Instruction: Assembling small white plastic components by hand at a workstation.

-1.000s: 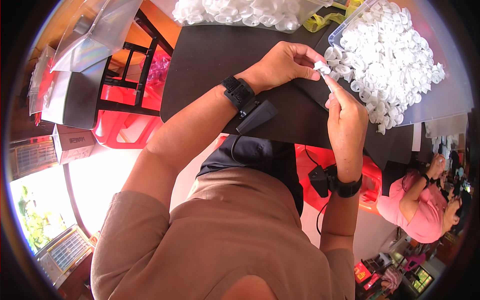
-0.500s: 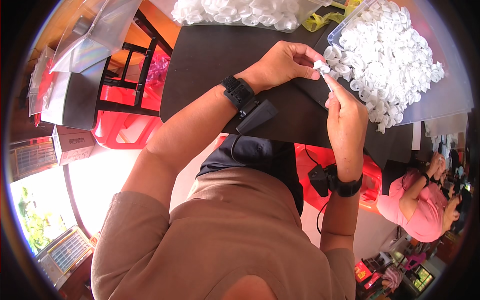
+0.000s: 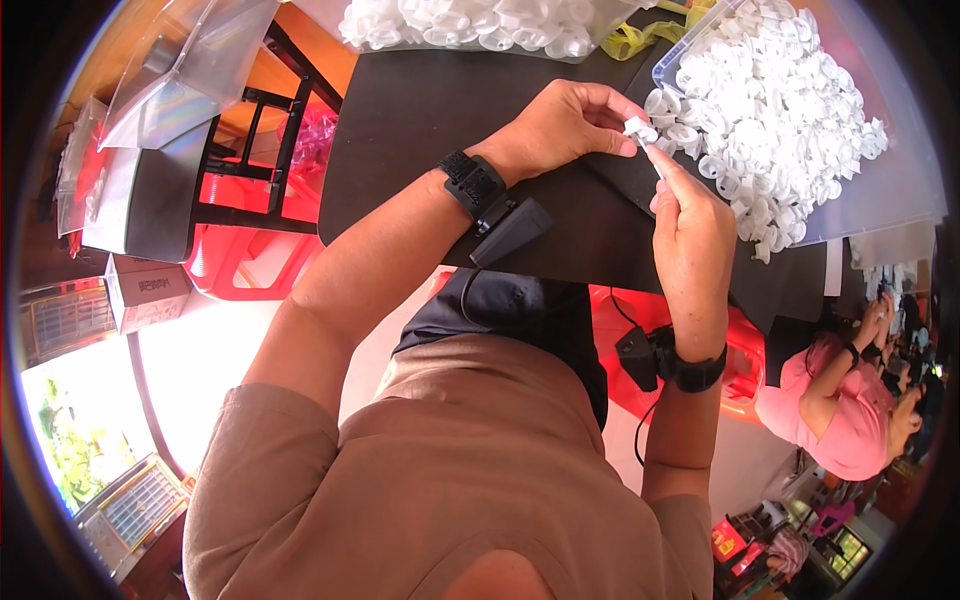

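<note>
Two hands meet over the black table (image 3: 430,110), working on one small white plastic piece (image 3: 637,127). The left hand (image 3: 560,125) pinches that piece between thumb and fingertips, held just above the table and close beside the clear tray (image 3: 890,190). The right hand (image 3: 692,235) comes up from below with its fingers gathered, the forefinger reaching to the piece; whether it holds a second small part I cannot tell.

As a judgement, the work looks far from finished. The tray at the right is heaped with white plastic rings (image 3: 770,110), several spilling over its near edge onto the table. A second heap of white pieces (image 3: 480,20) lies in a clear bag or bin at the far edge, and it is not plain which heap is done and which is waiting. Only this one piece is in hand, so most of the pile seems left.

Another person in a pink top (image 3: 850,420) works at the lower right, well apart.
</note>
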Tool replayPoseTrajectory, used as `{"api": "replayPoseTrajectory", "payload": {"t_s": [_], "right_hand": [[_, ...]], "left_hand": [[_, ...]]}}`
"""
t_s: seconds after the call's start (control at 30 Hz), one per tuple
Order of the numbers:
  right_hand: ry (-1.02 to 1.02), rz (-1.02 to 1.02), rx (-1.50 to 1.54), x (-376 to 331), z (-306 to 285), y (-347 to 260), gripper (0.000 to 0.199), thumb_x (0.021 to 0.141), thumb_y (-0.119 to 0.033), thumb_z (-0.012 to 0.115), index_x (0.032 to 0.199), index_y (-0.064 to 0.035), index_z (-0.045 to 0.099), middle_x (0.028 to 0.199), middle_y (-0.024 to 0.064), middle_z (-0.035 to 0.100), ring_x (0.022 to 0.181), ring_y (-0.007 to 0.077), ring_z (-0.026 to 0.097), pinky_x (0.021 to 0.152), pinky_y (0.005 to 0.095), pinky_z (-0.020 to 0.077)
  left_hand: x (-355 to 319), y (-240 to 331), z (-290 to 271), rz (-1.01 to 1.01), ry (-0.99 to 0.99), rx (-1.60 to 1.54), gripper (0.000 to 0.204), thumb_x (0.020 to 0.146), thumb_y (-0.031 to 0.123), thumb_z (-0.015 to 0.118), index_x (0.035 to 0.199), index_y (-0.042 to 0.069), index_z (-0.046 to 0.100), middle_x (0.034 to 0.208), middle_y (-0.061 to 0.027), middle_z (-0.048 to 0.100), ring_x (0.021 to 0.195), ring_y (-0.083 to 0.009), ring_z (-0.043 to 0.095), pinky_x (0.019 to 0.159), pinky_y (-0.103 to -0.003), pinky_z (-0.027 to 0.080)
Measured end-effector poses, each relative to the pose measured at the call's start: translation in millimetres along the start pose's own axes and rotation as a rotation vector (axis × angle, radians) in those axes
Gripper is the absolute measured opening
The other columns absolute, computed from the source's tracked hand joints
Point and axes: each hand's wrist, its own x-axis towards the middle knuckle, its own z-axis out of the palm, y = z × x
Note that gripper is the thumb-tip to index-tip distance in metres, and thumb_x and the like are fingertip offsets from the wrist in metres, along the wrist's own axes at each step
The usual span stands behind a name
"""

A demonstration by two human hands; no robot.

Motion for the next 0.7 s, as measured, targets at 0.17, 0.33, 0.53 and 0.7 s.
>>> {"api": "replayPoseTrajectory", "payload": {"t_s": [0.17,0.33,0.53,0.7], "right_hand": [[0.0,-0.007,-0.016,0.9,0.0,-0.9,0.032,0.087,0.001,0.055,0.116,-0.007,0.065,0.097,0.0175,0.068,0.084,0.0368,0.065,0.07,0.0432,0.0519],[0.015,-0.012,-0.066,0.6,2.0,-2.5,0.031,0.087,0.0,0.055,0.115,-0.0079,0.065,0.092,0.0156,0.067,0.081,0.0358,0.065,0.068,0.0441,0.0516],[0.056,-0.067,-0.164,1.0,2.8,-2.7,0.031,0.089,-0.002,0.054,0.116,-0.0095,0.065,0.083,0.0143,0.064,0.075,0.0352,0.064,0.065,0.0459,0.0504],[0.025,-0.066,-0.231,1.9,1.5,-4.8,0.031,0.089,-0.002,0.054,0.117,-0.0101,0.065,0.083,0.0132,0.064,0.075,0.0349,0.065,0.064,0.0458,0.0511]], "left_hand": [[0.0,0.2,0.0,-0.002,-0.001,0.002,0.028,0.078,-0.001,0.076,0.104,0.003,0.069,0.097,-0.0044,0.071,0.089,-0.0109,0.065,0.084,-0.025,0.052],[-0.4,0.1,-0.3,0.008,0.0,0.015,0.027,0.078,0.0,0.076,0.104,0.003,0.069,0.097,-0.0043,0.071,0.09,-0.0108,0.065,0.084,-0.025,0.051],[-0.1,1.1,-1.1,0.015,-0.021,0.066,0.03,0.082,-0.001,0.072,0.112,0.0,0.065,0.102,-0.0079,0.068,0.094,-0.0132,0.065,0.087,-0.027,0.054],[0.1,0.9,-1.7,-0.006,-0.02,0.03,0.032,0.082,-0.001,0.073,0.113,0.0,0.064,0.102,-0.0081,0.068,0.094,-0.0134,0.065,0.087,-0.027,0.054]]}}
